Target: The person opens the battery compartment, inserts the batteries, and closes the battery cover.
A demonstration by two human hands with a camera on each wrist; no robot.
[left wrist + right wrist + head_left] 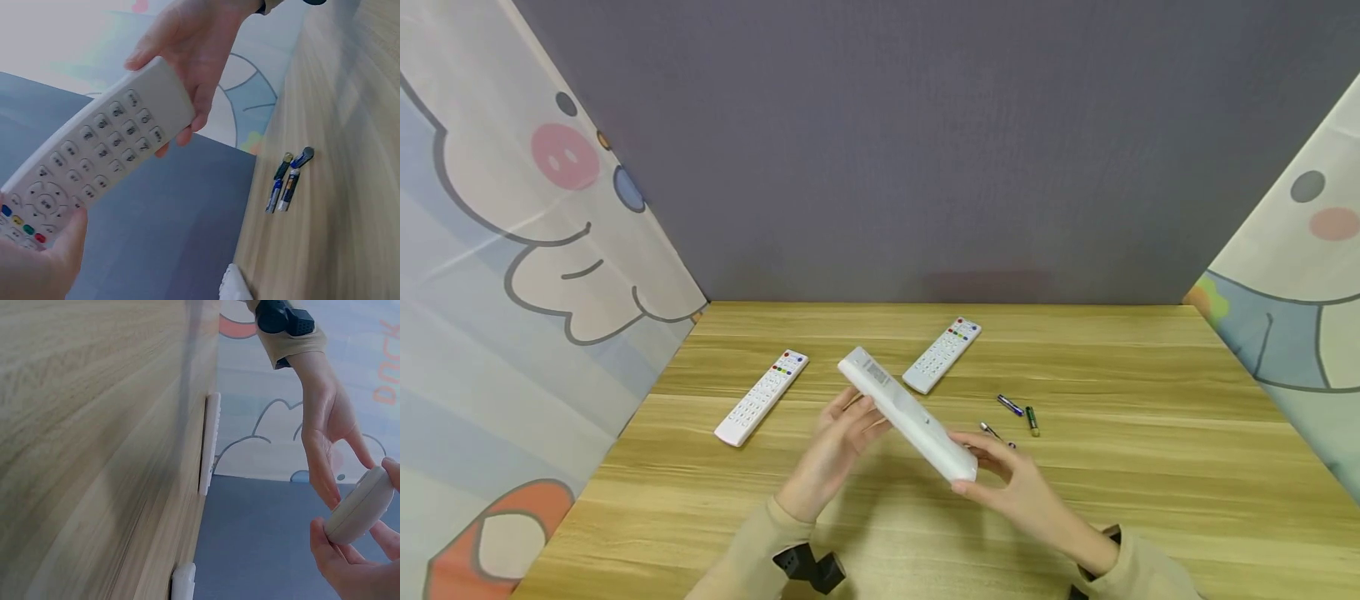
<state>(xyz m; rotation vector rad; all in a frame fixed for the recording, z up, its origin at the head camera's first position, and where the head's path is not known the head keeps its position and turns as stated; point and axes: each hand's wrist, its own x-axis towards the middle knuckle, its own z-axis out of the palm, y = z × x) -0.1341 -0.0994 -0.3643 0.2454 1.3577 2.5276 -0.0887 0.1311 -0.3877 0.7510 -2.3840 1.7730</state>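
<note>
A: Quick one, where's the held remote (910,414)?
B: Mid-frame in the head view, up off the table (1150,400), slanting from upper left to lower right. Back side faces the head camera (printed label near the upper-left end); the left wrist view gets the buttons.
A: Left hand (831,454)?
B: Gripping the remote toward its upper-left end, thumb on the button side, by the coloured keys.
A: Right hand (1018,487)?
B: Gripping too, lower-right end, thumb on one edge, fingers on the other.
A: What's around them?
B: Second remote (762,398) lies buttons up, left of centre. Third remote (942,356), also buttons up, sits just above centre, past the held one. Small batteries right of centre: a blue battery (1011,406), a green battery (1032,422) near it, and more just above the right hand (can't count those cleanly).
A: Backdrop?
B: Grey panel (880,150) across the top, cartoon-print cloth (490,275) down the left side.
</note>
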